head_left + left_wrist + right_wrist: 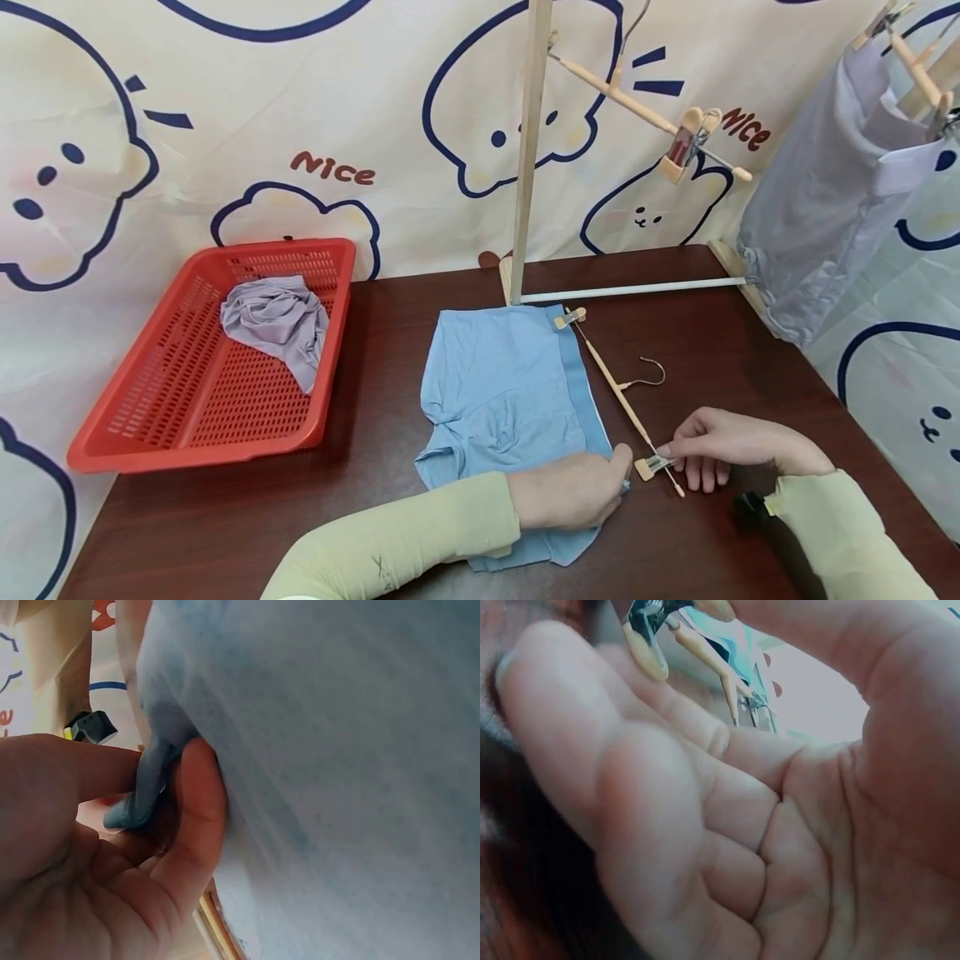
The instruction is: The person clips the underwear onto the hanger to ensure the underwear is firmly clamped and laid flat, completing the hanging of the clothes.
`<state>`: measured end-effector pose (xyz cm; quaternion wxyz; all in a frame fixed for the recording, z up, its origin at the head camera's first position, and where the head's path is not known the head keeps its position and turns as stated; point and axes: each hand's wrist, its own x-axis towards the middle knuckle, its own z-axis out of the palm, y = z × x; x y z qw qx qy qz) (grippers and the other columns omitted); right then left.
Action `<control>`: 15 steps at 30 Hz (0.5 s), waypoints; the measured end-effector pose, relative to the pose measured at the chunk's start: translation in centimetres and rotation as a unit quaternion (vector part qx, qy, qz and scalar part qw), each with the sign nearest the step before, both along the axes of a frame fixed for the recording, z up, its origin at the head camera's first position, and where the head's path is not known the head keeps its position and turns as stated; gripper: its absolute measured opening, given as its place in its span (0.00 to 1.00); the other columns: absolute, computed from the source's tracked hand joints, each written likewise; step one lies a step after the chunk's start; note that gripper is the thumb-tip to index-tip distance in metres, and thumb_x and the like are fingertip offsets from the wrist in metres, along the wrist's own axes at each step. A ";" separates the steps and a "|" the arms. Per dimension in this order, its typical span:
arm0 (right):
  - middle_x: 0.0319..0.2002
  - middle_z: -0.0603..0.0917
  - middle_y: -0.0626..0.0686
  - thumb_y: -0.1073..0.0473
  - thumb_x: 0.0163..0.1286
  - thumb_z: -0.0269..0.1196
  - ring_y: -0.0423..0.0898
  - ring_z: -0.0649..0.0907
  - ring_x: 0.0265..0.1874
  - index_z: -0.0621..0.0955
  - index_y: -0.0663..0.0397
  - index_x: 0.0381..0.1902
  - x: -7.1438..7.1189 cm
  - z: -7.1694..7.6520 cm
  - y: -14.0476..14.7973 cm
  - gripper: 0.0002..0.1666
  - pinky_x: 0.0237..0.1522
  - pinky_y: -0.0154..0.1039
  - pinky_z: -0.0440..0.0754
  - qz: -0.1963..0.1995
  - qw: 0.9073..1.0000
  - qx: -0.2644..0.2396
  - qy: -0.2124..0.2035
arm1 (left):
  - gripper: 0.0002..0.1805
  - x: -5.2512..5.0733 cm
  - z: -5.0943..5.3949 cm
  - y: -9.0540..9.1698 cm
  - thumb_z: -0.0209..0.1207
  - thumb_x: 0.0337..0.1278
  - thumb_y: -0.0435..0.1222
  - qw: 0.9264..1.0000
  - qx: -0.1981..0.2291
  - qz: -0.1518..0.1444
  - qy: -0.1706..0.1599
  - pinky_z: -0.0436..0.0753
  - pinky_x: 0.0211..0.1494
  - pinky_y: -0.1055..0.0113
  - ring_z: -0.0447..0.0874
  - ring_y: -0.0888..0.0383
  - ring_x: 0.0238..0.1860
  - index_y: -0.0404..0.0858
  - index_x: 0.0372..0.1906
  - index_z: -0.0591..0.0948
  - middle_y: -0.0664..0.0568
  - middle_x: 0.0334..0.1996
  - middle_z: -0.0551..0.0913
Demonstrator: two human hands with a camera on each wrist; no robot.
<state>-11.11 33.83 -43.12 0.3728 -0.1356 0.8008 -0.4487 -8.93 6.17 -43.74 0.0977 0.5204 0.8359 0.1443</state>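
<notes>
Light blue boxer briefs lie on the table, waistband toward the right. My left hand pinches the near waistband corner; in the left wrist view that fold of cloth sits between thumb and finger. Beside the waistband lies a wooden clip hanger, its hook pointing right. Its far clip is at the far waistband corner. With thumb and finger, my right hand pinches the near clip, which is apart from the cloth. The right wrist view shows this clip only partly.
At left stands a red basket with a crumpled lilac garment. Behind the briefs rises a wooden rack, with a clip hanger hanging from it. A grey-lilac garment hangs at far right.
</notes>
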 end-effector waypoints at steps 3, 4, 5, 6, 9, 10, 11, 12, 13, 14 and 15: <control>0.22 0.86 0.60 0.53 0.79 0.57 0.45 0.85 0.17 0.84 0.64 0.30 0.0 0.0 -0.1 0.22 0.18 0.36 0.81 0.012 1.000 -0.008 -0.006 | 0.08 -0.1 0.1 0.2 0.58 0.73 0.39 1.000 -0.021 0.013 -0.015 0.75 0.24 0.73 0.75 0.65 0.19 0.41 0.41 0.70 0.60 0.18 0.71; 0.22 0.85 0.60 0.53 0.80 0.57 0.45 0.84 0.17 0.83 0.64 0.30 0.0 -0.1 -0.2 0.22 0.18 0.36 0.81 0.015 1.000 -0.011 -0.004 | 0.08 -0.1 0.2 0.2 0.58 0.73 0.40 0.999 -0.026 0.014 -0.021 0.75 0.25 0.74 0.75 0.66 0.19 0.42 0.40 0.72 0.60 0.18 0.71; 0.22 0.85 0.59 0.53 0.80 0.56 0.45 0.84 0.17 0.83 0.64 0.30 0.0 -0.1 -0.2 0.22 0.18 0.36 0.81 0.015 1.000 -0.014 -0.002 | 0.08 -0.2 0.2 0.2 0.58 0.74 0.41 0.999 -0.032 0.011 -0.021 0.75 0.26 0.74 0.74 0.68 0.19 0.43 0.38 0.74 0.61 0.18 0.72; 0.22 0.85 0.59 0.53 0.81 0.55 0.45 0.84 0.17 0.82 0.64 0.30 0.1 -0.1 -0.3 0.23 0.18 0.36 0.81 0.015 1.000 -0.018 0.000 | 0.10 -0.2 0.2 0.2 0.58 0.74 0.42 0.999 -0.036 0.008 -0.019 0.74 0.26 0.75 0.74 0.69 0.19 0.44 0.35 0.76 0.62 0.17 0.72; 0.22 0.83 0.57 0.54 0.82 0.52 0.44 0.82 0.16 0.80 0.64 0.30 0.2 -0.1 -0.5 0.23 0.18 0.38 0.80 0.016 0.999 -0.029 0.015 | 0.18 -0.3 0.3 0.0 0.56 0.75 0.44 0.999 -0.039 -0.004 -0.015 0.73 0.25 0.76 0.71 0.71 0.17 0.48 0.23 0.77 0.63 0.14 0.71; 0.21 0.83 0.56 0.54 0.83 0.52 0.44 0.81 0.16 0.79 0.64 0.30 0.2 -0.1 -0.6 0.23 0.17 0.38 0.80 0.017 0.999 -0.033 0.021 | 0.21 -0.3 0.3 -0.1 0.56 0.76 0.45 0.999 -0.036 -0.006 -0.016 0.72 0.24 0.77 0.70 0.71 0.17 0.48 0.20 0.76 0.64 0.13 0.71; 0.21 0.82 0.55 0.54 0.83 0.51 0.43 0.80 0.16 0.79 0.64 0.29 0.2 -0.1 -0.6 0.23 0.17 0.38 0.79 0.016 0.999 -0.037 0.028 | 0.23 -0.3 0.3 -0.2 0.55 0.76 0.45 0.999 -0.033 -0.005 -0.014 0.71 0.24 0.76 0.70 0.71 0.16 0.49 0.18 0.74 0.64 0.12 0.70; 0.21 0.81 0.55 0.55 0.83 0.51 0.42 0.79 0.16 0.78 0.63 0.29 0.2 -0.1 -0.7 0.23 0.16 0.38 0.79 0.018 0.998 -0.041 0.037 | 0.24 -0.3 0.3 -0.2 0.54 0.77 0.45 1.000 -0.028 -0.003 -0.012 0.71 0.23 0.76 0.69 0.71 0.16 0.49 0.17 0.74 0.64 0.12 0.70; 0.20 0.80 0.54 0.55 0.83 0.52 0.41 0.77 0.16 0.78 0.62 0.28 0.2 -0.2 -0.7 0.23 0.15 0.37 0.77 0.018 0.998 -0.044 0.044 | 0.24 -0.2 0.3 -0.3 0.53 0.78 0.45 1.000 -0.024 -0.003 -0.010 0.71 0.23 0.76 0.69 0.71 0.16 0.49 0.18 0.73 0.64 0.12 0.69; 0.19 0.78 0.54 0.55 0.83 0.52 0.40 0.75 0.15 0.77 0.61 0.27 0.2 -0.3 -0.7 0.22 0.14 0.36 0.75 0.016 0.998 -0.047 0.050 | 0.24 -0.2 0.2 -0.4 0.52 0.78 0.45 1.000 -0.019 -0.003 -0.006 0.71 0.23 0.76 0.68 0.71 0.16 0.49 0.18 0.73 0.64 0.12 0.69; 0.19 0.76 0.54 0.56 0.83 0.52 0.38 0.73 0.14 0.76 0.60 0.26 0.2 -0.4 -0.7 0.22 0.13 0.34 0.73 0.013 0.997 -0.050 0.054 | 0.23 -0.2 0.2 -0.4 0.52 0.78 0.44 1.000 -0.015 -0.002 -0.002 0.71 0.23 0.75 0.68 0.71 0.15 0.49 0.19 0.73 0.64 0.12 0.68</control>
